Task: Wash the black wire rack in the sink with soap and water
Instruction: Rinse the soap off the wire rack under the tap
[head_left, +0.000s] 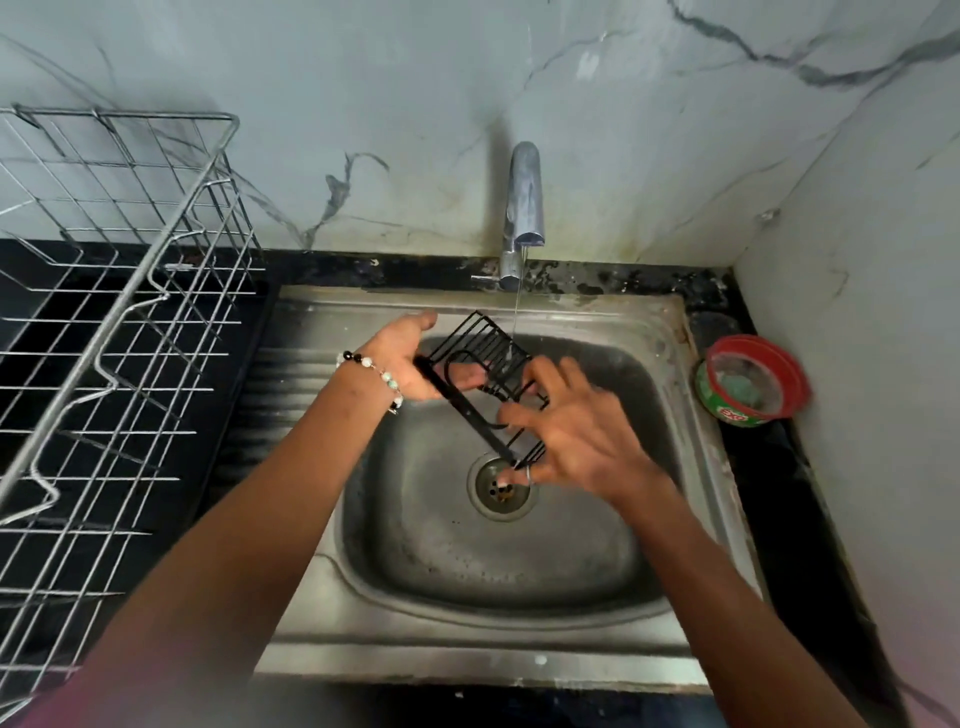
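I have the black wire rack (480, 382) held up over the sink (691, 467), its long axis running from about ten o'clock down to four o'clock, the far end up near the stream and the near end hanging just above the drain (502, 486). The thin thread of water from the tap (523, 208) falls onto the rack's far end at roughly twelve o'clock of the basin.

My left hand (410, 364) is at the ten o'clock end, palm up beneath the wires, fingers curled round the frame so it carries the weight. My right hand (576, 431) sits at the four o'clock end, fingers spread wide and fairly straight, the tips touching the wires rather than closing on them; it is blurred, so I cannot tell exactly which wires they touch.

Both hands are on the rack, so I judge the next rub runs along that diagonal, the left hand steadying. The soap tub (748, 382) waits at three o'clock on the counter, well apart from both hands
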